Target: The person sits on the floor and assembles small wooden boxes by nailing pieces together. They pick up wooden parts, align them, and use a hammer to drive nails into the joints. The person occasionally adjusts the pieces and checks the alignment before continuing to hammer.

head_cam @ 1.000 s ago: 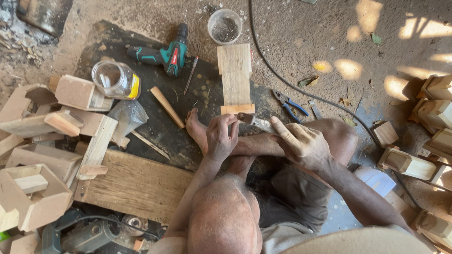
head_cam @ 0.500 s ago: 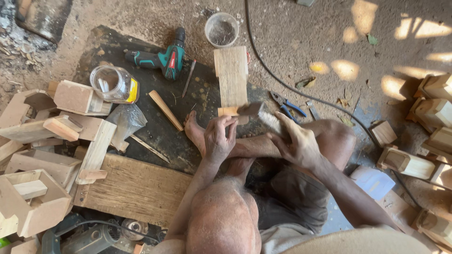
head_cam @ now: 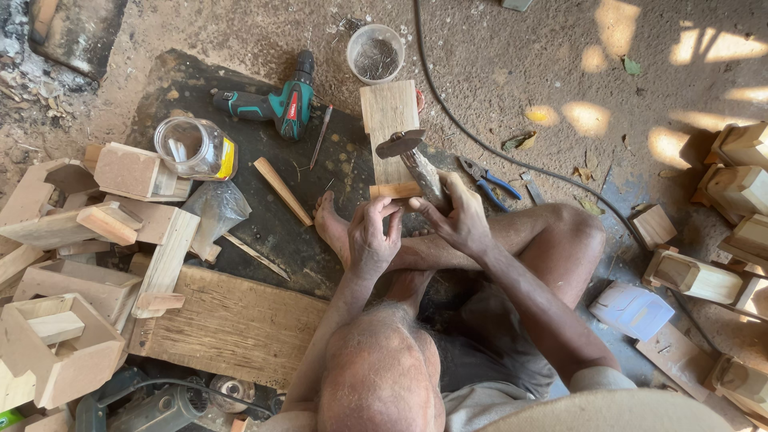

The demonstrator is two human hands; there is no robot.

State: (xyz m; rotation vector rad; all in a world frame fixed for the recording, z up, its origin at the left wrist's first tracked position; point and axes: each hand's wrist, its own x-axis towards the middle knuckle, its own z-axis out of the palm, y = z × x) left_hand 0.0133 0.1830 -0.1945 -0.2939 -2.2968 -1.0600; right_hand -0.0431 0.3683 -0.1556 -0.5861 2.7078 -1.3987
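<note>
— Hammer (head_cam: 410, 156) is in the right hand (head_cam: 460, 220); the fingers are wrapped around the lower part of its handle, and the dark metal head is up over the wooden board (head_cam: 388, 120); what do you see at the other hand?

— The left hand (head_cam: 370, 240) is just beside the right one; its fingers (head_cam: 390, 210) are pressed together at the tips, pinching something too small to tell, right at the small wooden strip (head_cam: 394, 190) that lies across the near end of the board.

— Where does the board lie?

— It lies flat on the dark mat (head_cam: 192, 104) on the dirt floor, in front of the person's bare foot (head_cam: 330, 224); the person sits with crossed legs, one knee (head_cam: 384, 376) low in the view.

— And around the board?

— A green cordless drill (head_cam: 276, 104) lies on the mat to the left of the board; a white plastic cup (head_cam: 375, 53) stands just beyond the far end of the board; blue-handled pliers (head_cam: 488, 180) lie near to the right, and a black cable (head_cam: 480, 144) runs past them over the floor.

— Further left?

— A clear glass jar (head_cam: 192, 148) lies on its side; a loose wooden stick (head_cam: 282, 190) lies on the mat between the jar and the foot; a wide plank (head_cam: 232, 324) lies nearer to the person, and small wooden boxes (head_cam: 56, 352) are heaped at the left edge; more of such boxes (head_cam: 740, 192) are at the right edge, well apart from the hands.
</note>
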